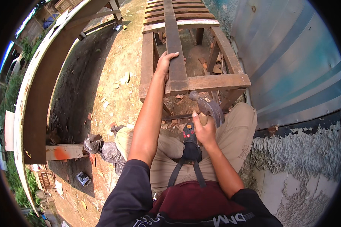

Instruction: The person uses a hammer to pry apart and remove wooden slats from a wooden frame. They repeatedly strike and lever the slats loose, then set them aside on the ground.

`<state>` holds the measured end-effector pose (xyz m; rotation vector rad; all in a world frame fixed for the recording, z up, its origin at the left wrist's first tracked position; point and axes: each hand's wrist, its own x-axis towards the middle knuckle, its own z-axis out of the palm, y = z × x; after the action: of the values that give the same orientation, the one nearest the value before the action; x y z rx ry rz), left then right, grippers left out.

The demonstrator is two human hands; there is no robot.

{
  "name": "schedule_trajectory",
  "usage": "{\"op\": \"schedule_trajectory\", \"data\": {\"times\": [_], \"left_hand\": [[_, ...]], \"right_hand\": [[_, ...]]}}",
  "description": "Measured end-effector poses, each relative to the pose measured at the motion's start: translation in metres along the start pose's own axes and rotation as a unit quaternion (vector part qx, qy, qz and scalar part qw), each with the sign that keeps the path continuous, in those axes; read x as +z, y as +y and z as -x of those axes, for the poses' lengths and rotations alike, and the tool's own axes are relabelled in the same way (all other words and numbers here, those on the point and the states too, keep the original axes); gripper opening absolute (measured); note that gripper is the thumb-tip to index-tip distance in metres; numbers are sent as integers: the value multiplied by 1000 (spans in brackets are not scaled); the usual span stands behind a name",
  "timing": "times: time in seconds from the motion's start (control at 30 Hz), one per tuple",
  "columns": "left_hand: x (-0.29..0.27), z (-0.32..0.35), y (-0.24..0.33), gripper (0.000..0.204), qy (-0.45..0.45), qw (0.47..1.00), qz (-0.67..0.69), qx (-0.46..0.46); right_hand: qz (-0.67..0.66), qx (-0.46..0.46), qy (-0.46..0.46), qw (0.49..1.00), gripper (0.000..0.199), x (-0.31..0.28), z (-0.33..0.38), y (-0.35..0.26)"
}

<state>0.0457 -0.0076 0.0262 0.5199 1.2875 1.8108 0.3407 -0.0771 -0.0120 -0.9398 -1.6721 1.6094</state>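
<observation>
Two hands at work on a rough wooden frame [201,81] set on bare dirt beside a corrugated metal wall [291,64]. Person crouched, knees up, khaki trousers. Left hand [165,62] reaches forward, fingers curled over the near edge of a long plank [174,41] that lies on top of the frame; it presses the plank down rather than lifting it. Right hand [204,130] clenched round the wooden handle of a claw hammer [208,108], head raised just below the frame's near crossbar. Plank's long axis runs away from the person, near end resting on the crossbar, far end toward more slats at the top of view. Hammer handle points up and slightly left from the fist, steel head toward the crossbar, claw curving down to the right. Looks like the fixing stage: plank steadied, hammer poised. Next blow likely needs the plank kept square on the crossbar and fingers clear of the strike. No nail visible from here. Wood scraps [121,81] litter the ground.
</observation>
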Motion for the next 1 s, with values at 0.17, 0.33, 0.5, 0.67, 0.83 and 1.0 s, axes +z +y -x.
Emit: {"op": "schedule_trajectory", "data": {"times": [0.17, 0.33, 0.5, 0.67, 0.83, 1.0], "left_hand": [[-20, -11, -5, 39, -4, 999, -41, -27], [-21, -13, -11, 40, 7, 1000, -14, -14], [-16, -3, -9, 40, 23, 999, -26, -16], [-5, -1, 0, 39, 41, 998, -30, -26], [-18, 0, -3, 39, 27, 999, -7, -29], [1, 9, 14, 49, 38, 992, -36, -114]], "right_hand": [[74, -189, 28, 979, 22, 11, 0, -7], [82, -34, -46, 995, 19, 8, 9, -25], [159, -249, 38, 955, 11, 10, 9, -46], [248, -214, -9, 945, 9, -8, 1, -27], [160, -244, 8, 956, 13, 0, 11, -50], [111, -185, 28, 976, 19, -8, 32, -13]]}}
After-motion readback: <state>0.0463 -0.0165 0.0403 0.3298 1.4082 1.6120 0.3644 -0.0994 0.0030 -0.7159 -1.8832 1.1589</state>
